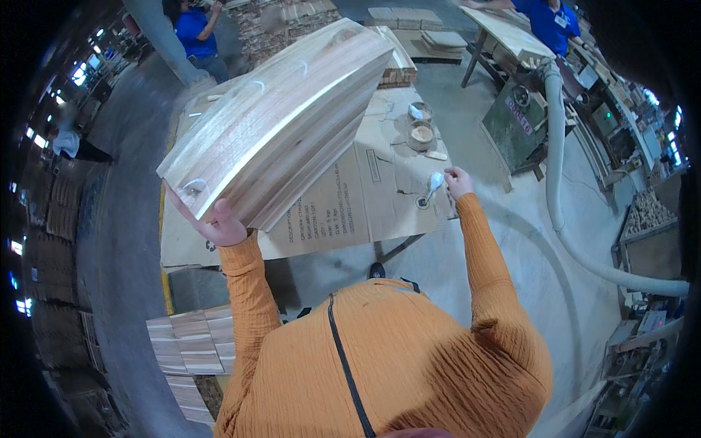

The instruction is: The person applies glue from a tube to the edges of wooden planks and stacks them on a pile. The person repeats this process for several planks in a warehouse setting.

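My left hand grips the near corner of a pale wooden panel, thumb against its edge and fingers underneath. Pale, curved chalk-like marks show on the panel's upper face. Several layered wooden edges show below it; whether they are separate panels I cannot tell. Over the right side of the cardboard-covered table, my right hand is closed in a pinch. Right beside its fingertips is a small white spoon-like tool; whether the fingers hold it is unclear. Beyond lie two small round containers, one holding brownish material.
More wooden pieces are stacked at the table's far end. Wooden panels lie low at the near left. A thick pale hose curves down the right, beside a green machine. People in blue shirts are farther off.
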Demonstrator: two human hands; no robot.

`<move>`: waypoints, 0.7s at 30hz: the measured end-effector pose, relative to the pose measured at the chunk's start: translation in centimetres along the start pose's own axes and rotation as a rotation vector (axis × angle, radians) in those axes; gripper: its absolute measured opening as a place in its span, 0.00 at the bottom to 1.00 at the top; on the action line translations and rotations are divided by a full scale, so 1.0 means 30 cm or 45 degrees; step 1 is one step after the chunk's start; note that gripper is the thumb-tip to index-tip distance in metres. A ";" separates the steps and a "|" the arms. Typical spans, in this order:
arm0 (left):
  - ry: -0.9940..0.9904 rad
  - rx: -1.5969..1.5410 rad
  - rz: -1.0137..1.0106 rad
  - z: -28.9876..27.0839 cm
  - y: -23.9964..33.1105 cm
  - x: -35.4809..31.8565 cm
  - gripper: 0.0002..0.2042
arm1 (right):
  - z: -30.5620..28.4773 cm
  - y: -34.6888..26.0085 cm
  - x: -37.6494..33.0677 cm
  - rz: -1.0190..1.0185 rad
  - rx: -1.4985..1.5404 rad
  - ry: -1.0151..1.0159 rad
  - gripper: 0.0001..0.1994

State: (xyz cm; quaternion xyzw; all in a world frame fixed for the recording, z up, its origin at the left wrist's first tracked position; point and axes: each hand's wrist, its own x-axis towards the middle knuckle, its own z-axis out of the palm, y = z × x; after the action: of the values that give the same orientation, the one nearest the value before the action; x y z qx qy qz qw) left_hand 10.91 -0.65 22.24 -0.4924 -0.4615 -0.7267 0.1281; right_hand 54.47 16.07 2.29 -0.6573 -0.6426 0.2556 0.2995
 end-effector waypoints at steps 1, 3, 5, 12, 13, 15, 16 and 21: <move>0.003 0.004 -0.001 -0.005 -0.005 -0.004 0.46 | 0.017 0.000 -0.007 -0.101 -0.146 0.005 0.15; 0.002 0.001 -0.011 -0.012 -0.014 -0.008 0.47 | 0.037 0.000 -0.018 -0.309 -0.362 -0.053 0.17; 0.010 -0.018 -0.032 -0.014 -0.022 -0.013 0.47 | 0.031 -0.009 -0.016 -0.532 -0.511 -0.175 0.19; -0.045 -0.027 -0.105 -0.026 -0.040 -0.009 0.47 | -0.030 -0.012 -0.010 -0.717 -0.632 -0.330 0.16; -0.028 -0.017 -0.103 -0.021 -0.035 -0.008 0.47 | -0.032 0.004 -0.021 -0.722 -0.600 -0.321 0.15; -0.003 0.024 -0.083 -0.028 -0.029 -0.012 0.47 | -0.036 0.005 -0.046 -0.789 -0.516 -0.254 0.12; 0.003 0.043 -0.063 -0.034 -0.032 -0.014 0.48 | -0.042 -0.002 -0.064 -0.844 -0.462 -0.186 0.11; 0.012 -0.029 -0.074 0.003 0.010 0.003 0.48 | -0.058 -0.134 -0.018 -0.372 0.541 -0.043 0.12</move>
State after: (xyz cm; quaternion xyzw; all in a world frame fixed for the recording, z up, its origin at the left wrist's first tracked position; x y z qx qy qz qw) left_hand 11.12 -0.74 22.49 -0.4767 -0.4668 -0.7376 0.1036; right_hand 52.92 15.39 6.35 -0.4754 -0.6676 0.3497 0.4539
